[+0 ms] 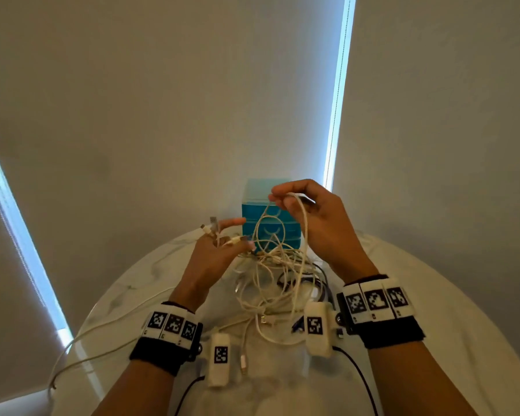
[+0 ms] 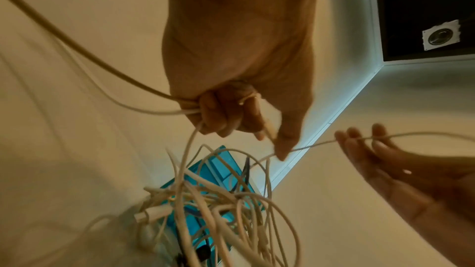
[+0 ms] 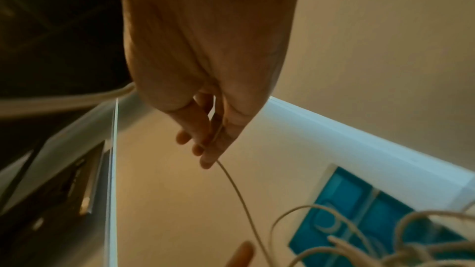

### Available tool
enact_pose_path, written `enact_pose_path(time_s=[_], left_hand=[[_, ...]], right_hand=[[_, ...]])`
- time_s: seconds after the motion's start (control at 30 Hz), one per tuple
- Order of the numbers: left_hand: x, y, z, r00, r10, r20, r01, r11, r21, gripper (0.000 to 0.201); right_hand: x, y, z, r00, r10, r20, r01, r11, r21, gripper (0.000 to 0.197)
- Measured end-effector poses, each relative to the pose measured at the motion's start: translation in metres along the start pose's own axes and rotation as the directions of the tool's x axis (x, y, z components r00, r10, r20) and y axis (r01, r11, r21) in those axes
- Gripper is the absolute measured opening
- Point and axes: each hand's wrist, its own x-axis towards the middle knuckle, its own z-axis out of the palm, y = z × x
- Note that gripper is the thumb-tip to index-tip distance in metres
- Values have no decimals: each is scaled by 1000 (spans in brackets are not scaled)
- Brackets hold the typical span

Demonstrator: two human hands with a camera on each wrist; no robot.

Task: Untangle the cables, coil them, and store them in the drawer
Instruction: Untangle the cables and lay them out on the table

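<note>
A tangle of white cables [image 1: 282, 274] lies on the round white table [image 1: 433, 310], in front of a small blue drawer unit [image 1: 264, 217] whose drawers look closed. My left hand [image 1: 231, 235] hovers over the tangle's left side and grips several cable ends, with plugs sticking up between the fingers [image 2: 223, 113]. My right hand [image 1: 279, 199] is raised higher, in front of the drawer unit, and pinches one white cable [image 3: 239, 194] that hangs in a loop down to the tangle [image 2: 218, 210]. The drawer unit [image 3: 359, 220] sits below the right hand.
A dark cable [image 1: 285, 280] is mixed into the pile. One long white cable [image 1: 81, 334] trails over the table's left edge. A loose pink-tipped plug [image 1: 243, 363] lies near me between my wrists. Closed window blinds stand behind the table.
</note>
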Motion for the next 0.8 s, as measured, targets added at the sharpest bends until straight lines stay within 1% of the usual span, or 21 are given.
enact_pose_path(time_s=[0.07, 0.13, 0.2, 0.23, 0.27, 0.3, 0.33, 0.37, 0.4, 0.43, 0.47, 0.53, 0.57, 0.63, 0.7, 0.73, 0.77, 0.8], left_hand=[[-4, 6, 3, 999, 6, 48, -7, 999, 34, 22], [-4, 4, 5, 999, 29, 23, -31, 998, 46, 17], [-6, 2, 6, 996, 87, -9, -86, 993, 79, 18], [-6, 2, 6, 995, 102, -22, -100, 991, 85, 18], [-6, 3, 5, 993, 110, -30, -108, 991, 75, 17], [-5, 3, 5, 992, 114, -46, -111, 992, 65, 16], [-4, 3, 4, 991, 110, -73, -105, 993, 60, 15], [-2, 1, 2, 989, 102, -111, -95, 993, 68, 16], [-2, 0, 1, 984, 97, -148, -86, 993, 78, 18], [-2, -2, 0, 978, 103, -179, -89, 992, 84, 20], [-2, -3, 0, 972, 117, -202, -102, 991, 87, 21], [-2, -2, 2, 963, 153, -220, -139, 987, 80, 17], [-3, 0, 4, 963, 165, -215, -153, 986, 74, 14], [-2, 2, 7, 970, 174, -171, -169, 985, 44, 12], [-2, 0, 8, 979, 169, -114, -162, 985, 63, 16], [-2, -1, 8, 981, 161, -105, -152, 984, 89, 17], [-1, -2, 8, 981, 159, -109, -146, 982, 118, 16], [-1, -3, 8, 980, 166, -114, -149, 978, 147, 15]], right_hand=[[-2, -16, 2, 996, -15, 87, 8, 996, 84, 16], [-5, -24, 5, 991, -29, 131, 6, 985, 173, 17], [-7, -18, 10, 996, -3, 93, -18, 975, 223, 18], [-8, -10, 13, 997, 52, 60, -65, 967, 247, 19], [-10, 0, 17, 990, 136, 43, -142, 951, 274, 21], [-12, 14, 22, 969, 239, 55, -245, 928, 279, 24], [-16, 26, 27, 933, 348, 95, -361, 898, 252, 27], [-21, 39, 33, 883, 447, 141, -467, 862, 195, 29], [-24, 51, 37, 837, 518, 177, -541, 830, 132, 30], [-25, 60, 38, 809, 555, 192, -577, 812, 83, 30], [-25, 66, 38, 802, 566, 192, -584, 810, 49, 27], [-22, 66, 34, 821, 543, 174, -545, 837, -40, 22], [-21, 62, 31, 844, 512, 158, -496, 858, -130, 21], [-20, 52, 29, 913, 391, 121, -347, 897, -275, 25], [-22, 41, 31, 971, 235, 41, -213, 933, -291, 33], [-22, 36, 32, 986, 167, 5, -159, 950, -268, 40], [-21, 31, 33, 992, 124, 0, -120, 961, -251, 46], [-20, 27, 33, 994, 104, 22, -95, 963, -252, 47]])
